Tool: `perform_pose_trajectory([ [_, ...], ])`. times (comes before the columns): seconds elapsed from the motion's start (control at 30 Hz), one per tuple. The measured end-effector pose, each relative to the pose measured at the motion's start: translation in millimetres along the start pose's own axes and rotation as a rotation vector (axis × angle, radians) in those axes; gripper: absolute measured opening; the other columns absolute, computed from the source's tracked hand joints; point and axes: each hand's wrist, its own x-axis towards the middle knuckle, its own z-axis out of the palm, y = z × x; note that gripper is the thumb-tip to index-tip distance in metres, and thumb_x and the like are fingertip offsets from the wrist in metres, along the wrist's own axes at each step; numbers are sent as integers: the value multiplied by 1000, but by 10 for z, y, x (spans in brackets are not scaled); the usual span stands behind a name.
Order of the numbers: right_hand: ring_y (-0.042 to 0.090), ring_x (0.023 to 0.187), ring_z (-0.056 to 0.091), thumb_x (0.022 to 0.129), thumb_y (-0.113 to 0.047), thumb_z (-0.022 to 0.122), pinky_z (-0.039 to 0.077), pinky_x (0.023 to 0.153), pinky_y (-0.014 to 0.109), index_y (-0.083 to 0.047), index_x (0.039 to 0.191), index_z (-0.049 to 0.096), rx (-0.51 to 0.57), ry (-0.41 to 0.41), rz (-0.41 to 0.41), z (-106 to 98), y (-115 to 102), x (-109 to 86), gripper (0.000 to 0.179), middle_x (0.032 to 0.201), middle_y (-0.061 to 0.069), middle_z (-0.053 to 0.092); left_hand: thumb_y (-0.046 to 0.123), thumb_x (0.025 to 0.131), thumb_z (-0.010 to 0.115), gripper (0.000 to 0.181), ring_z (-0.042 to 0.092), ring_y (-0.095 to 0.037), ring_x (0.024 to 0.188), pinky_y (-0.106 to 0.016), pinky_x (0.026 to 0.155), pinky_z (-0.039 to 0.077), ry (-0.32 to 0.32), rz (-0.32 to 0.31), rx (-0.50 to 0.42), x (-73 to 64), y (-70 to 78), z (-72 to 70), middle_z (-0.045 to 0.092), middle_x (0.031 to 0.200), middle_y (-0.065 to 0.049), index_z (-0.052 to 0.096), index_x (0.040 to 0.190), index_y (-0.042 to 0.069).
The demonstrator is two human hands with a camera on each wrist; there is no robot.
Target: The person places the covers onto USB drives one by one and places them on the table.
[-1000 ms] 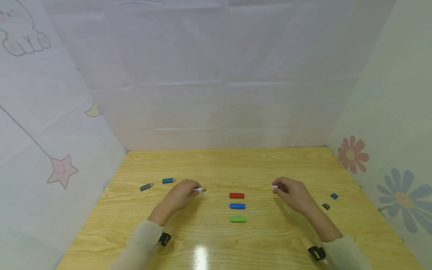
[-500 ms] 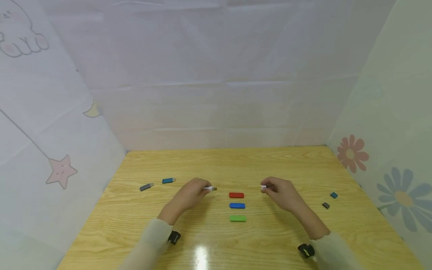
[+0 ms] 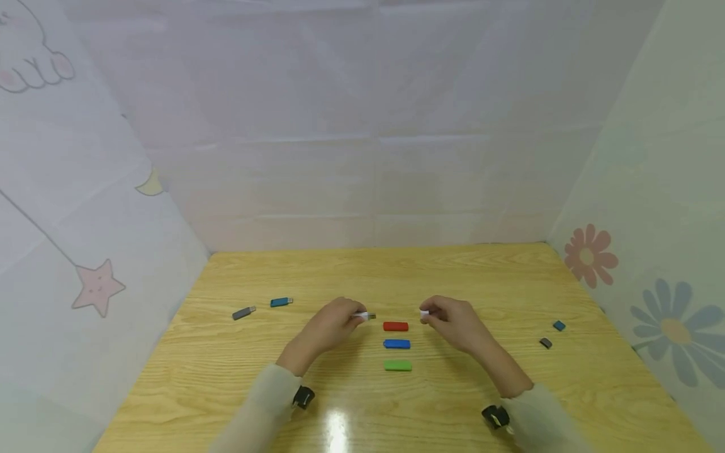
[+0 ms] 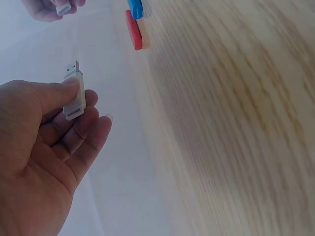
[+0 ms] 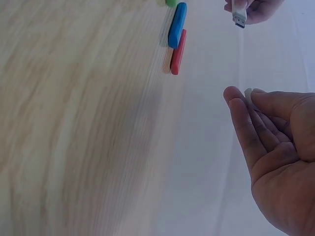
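Note:
My left hand pinches a white USB stick between thumb and fingers, its bare metal plug pointing right in the head view. Across from it, my right hand holds a small white cap between thumb and fingertips. A gap separates the plug from the cap, and both are raised above the tabletop. Below that gap lies a red USB stick, with a blue USB stick and a green USB stick lined up nearer to me.
At the left of the wooden table lie a grey USB stick and a teal USB stick, both uncapped. On the right are a teal cap and a dark grey cap. Cloth-covered walls stand behind and at both sides.
Both hands have moved toward each other: the left one rightward with the white USB stick, the right one leftward with the white cap. The things on the table stay put.

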Motion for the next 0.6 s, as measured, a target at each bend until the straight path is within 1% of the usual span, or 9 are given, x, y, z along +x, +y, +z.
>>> perform_pose_trajectory([
  [0.13, 14, 88, 71, 96, -12, 71, 60, 76, 34, -8, 111, 71, 14, -8, -6, 38, -63, 22, 15, 98, -1, 73, 21, 103, 61, 21, 64, -18, 106, -35, 91, 56, -13, 2, 1, 31, 35, 25, 71, 111, -2, 71, 117, 9],
  [0.3, 13, 88, 71, 96, -12, 71, 60, 77, 33, -8, 112, 71, 27, -17, -9, 80, -112, 56, 16, 98, -1, 73, 21, 103, 61, 21, 64, -17, 103, -32, 90, 56, -15, 18, -1, 79, 98, 44, 72, 110, -1, 72, 117, 9],
  [0.43, 14, 88, 72, 97, -11, 70, 60, 76, 32, -10, 112, 71, 47, -22, -8, 116, -128, 72, 15, 98, -1, 73, 22, 104, 60, 22, 64, -16, 103, -32, 90, 56, -12, 27, 6, 109, 139, 55, 72, 111, -1, 72, 117, 10],
  [0.6, 18, 88, 72, 97, -10, 70, 60, 75, 31, -10, 110, 71, 62, -21, -28, 152, -134, 75, 14, 98, -1, 73, 23, 104, 59, 22, 63, -17, 106, -34, 92, 55, -16, 31, -1, 128, 173, 66, 71, 112, -1, 71, 118, 10],
])
